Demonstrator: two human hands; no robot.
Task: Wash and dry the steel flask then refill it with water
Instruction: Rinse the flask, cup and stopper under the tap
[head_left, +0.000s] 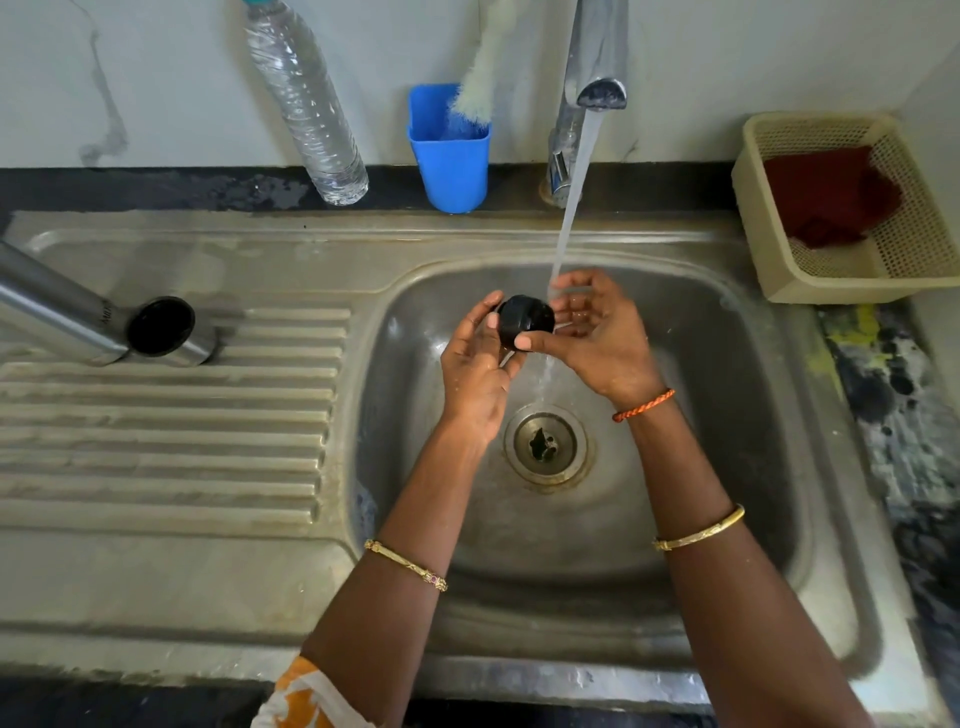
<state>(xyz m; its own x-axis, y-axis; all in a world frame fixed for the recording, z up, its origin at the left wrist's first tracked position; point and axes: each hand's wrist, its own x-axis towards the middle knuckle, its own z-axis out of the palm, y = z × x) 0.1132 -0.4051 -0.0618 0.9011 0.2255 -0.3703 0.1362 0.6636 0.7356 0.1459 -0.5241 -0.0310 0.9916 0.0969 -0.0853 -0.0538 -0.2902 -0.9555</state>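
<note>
The steel flask (78, 317) lies on its side on the ribbed drainboard at the left, its open mouth (161, 326) facing me. Over the sink basin (727, 415) both my hands hold the flask's black cap (525, 321). My left hand (478, 364) grips it from the left. The thumb and fingers of my right hand (597, 338) close on it from the right. Water runs from the tap (597, 78) past my right fingers and falls toward the drain (545, 447).
A clear plastic water bottle (306, 104) leans on the wall behind the sink. A blue cup (452, 156) holds a bottle brush (478, 78). At the right stands a cream basket (924, 260) with a red cloth (831, 197) in it.
</note>
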